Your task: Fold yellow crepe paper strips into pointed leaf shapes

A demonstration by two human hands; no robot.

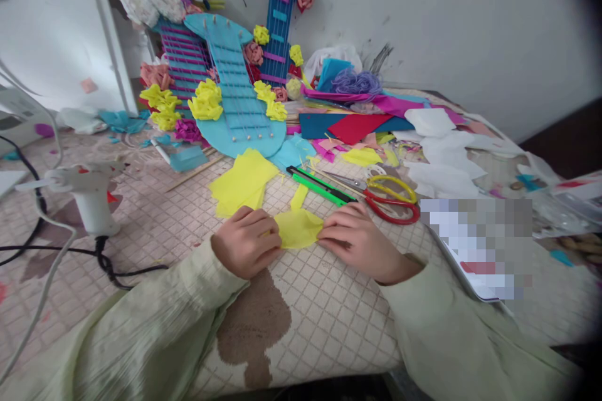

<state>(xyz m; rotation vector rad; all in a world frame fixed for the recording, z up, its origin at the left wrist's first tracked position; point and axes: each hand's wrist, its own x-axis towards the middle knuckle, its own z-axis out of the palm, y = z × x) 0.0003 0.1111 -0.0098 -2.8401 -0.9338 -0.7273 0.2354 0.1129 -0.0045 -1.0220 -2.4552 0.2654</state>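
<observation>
The nearest yellow sheet (298,230) looks like thin, matt paper, slightly see-through and softly creased, as does the yellow stack (244,182). The cutter (320,188) appears to be smooth green plastic; the scissors (365,189) pair metal with smooth, shiny plastic. The glue gun (94,197) looks like pale plastic. Purple yarn (356,81) seems fibrous, and the light-blue guitar shape (230,81) smooth and matt. A grid-patterned cloth (338,307) covers the table, dull and textured; the sleeves (188,301) are matt fabric.

The person's left hand (248,241) and right hand (360,243) are holding opposite ends of a yellow piece (298,230), while a green cutter (321,186) and scissors (368,193) are lying just beyond the right hand.
</observation>
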